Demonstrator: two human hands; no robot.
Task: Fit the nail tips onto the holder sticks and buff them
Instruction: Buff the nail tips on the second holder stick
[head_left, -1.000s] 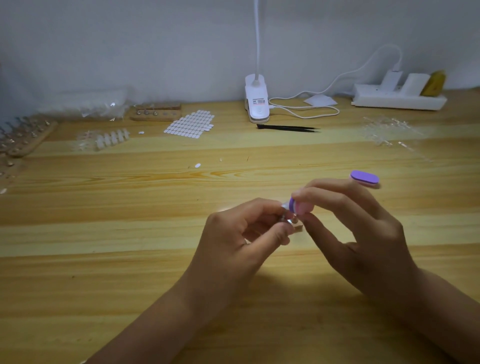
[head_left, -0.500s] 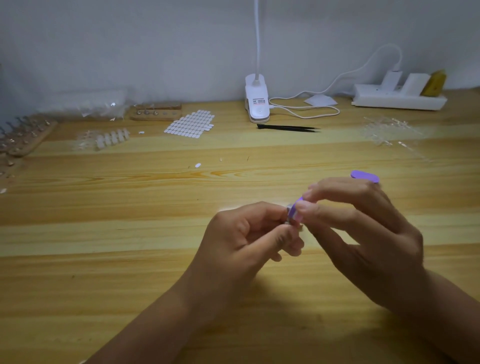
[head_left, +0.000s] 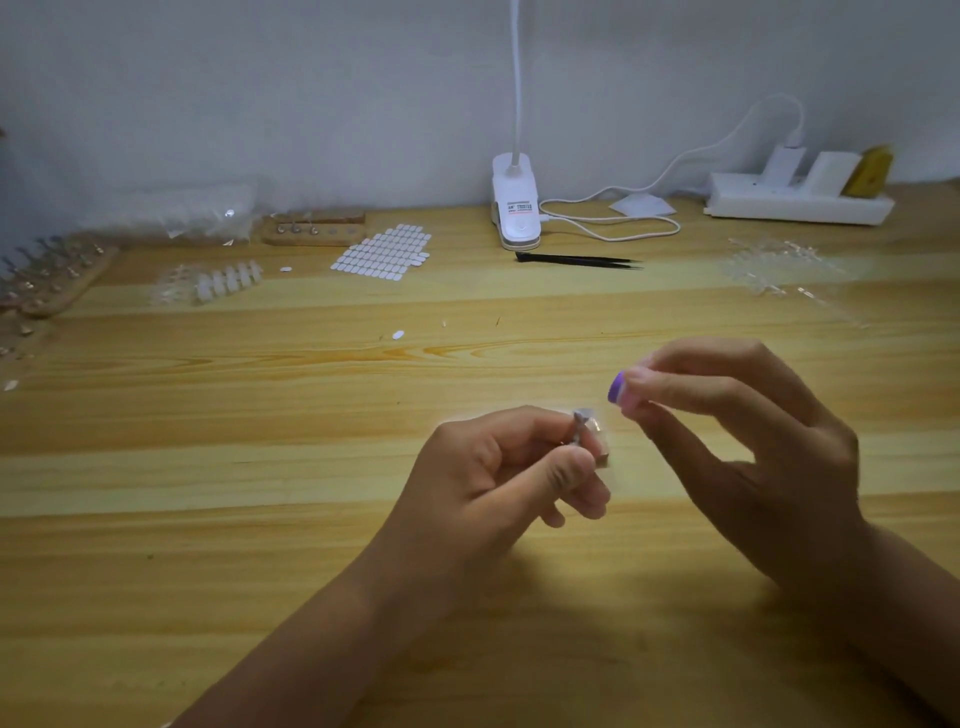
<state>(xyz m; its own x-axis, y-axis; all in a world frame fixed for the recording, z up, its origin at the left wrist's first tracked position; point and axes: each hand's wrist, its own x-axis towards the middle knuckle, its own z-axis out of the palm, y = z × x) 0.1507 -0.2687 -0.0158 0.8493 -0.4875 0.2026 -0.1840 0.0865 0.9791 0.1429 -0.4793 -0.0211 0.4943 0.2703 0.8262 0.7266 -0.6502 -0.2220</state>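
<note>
While I pinch the holder stick in my left hand, its grip is clamped on the shaft so the clear nail tip faces up for buffing. My right hand has its grip closed on the purple buffer, poised at 2 o'clock from the stick, just apart from it. Spare nail tips lie at 10 o'clock on the counter, with tweezers at 12 o'clock, within reach. I judge buffing is mid-stroke.
</note>
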